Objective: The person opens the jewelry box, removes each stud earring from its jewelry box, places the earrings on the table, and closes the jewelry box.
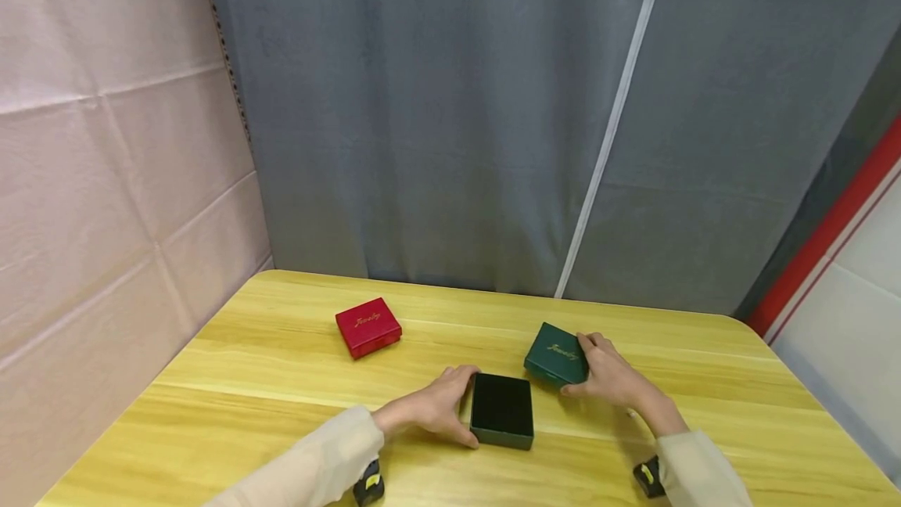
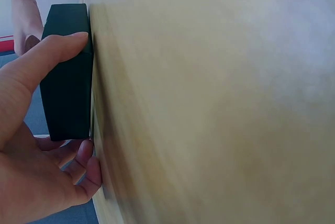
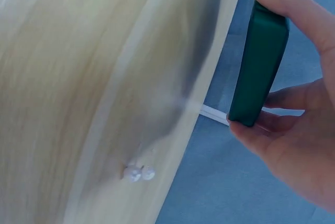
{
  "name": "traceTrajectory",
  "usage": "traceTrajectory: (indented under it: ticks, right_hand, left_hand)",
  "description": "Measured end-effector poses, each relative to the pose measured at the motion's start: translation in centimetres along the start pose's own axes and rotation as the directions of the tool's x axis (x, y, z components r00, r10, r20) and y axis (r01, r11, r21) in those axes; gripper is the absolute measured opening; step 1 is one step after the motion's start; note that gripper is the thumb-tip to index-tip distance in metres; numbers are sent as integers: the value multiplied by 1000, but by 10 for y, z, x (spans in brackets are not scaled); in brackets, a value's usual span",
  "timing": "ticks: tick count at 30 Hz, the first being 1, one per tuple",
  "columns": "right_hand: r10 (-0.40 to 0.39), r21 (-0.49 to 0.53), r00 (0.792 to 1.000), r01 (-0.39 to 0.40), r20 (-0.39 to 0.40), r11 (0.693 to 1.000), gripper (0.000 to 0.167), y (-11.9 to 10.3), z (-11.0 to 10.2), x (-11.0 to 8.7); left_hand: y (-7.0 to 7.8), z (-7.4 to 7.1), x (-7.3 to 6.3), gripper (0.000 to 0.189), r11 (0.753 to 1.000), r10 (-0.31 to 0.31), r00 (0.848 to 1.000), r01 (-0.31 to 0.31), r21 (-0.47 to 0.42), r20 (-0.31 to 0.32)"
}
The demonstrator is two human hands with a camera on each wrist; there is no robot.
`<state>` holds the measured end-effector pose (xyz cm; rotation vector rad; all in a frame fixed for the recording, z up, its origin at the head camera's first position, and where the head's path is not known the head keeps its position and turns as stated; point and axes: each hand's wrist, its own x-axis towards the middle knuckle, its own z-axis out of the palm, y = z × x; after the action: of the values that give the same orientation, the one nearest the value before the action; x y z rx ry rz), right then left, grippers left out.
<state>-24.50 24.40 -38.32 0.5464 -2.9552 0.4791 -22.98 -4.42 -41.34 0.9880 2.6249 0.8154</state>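
Observation:
My left hand (image 1: 438,407) grips a dark green jewelry box base (image 1: 501,440), thumb on the near side and fingers toward the far side. The base sits on the table with its black inside facing up. To the right, my right hand (image 1: 611,375) holds the green box lid (image 1: 552,354), marked "Jewelry" in gold, by its edges. The right wrist view shows this lid (image 3: 260,51) raised off the table, with a shadow beneath. Two small pearl-like pieces, apparently earrings (image 3: 134,173), lie on the table below the right hand.
A closed red jewelry box (image 1: 368,327) stands at the back left of the wooden table (image 1: 246,382). Behind the table hangs a grey curtain (image 1: 436,116). Black straps with yellow marks (image 1: 369,483) show at both wrists.

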Motion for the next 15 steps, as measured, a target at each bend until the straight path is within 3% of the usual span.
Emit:
traceTrajectory:
  ticks: [8, 15]
  right_hand:
    - [-55, -7, 997, 54, -49, 999, 95, -10, -4, -3]
    - [-81, 16, 996, 82, -45, 996, 94, -18, -7, -6]
  left_hand:
    - [1, 0, 0, 94, 1000, -3, 1000, 3, -4, -2]
    - [0, 0, 0, 93, 1000, -1, 1000, 1, -4, -7]
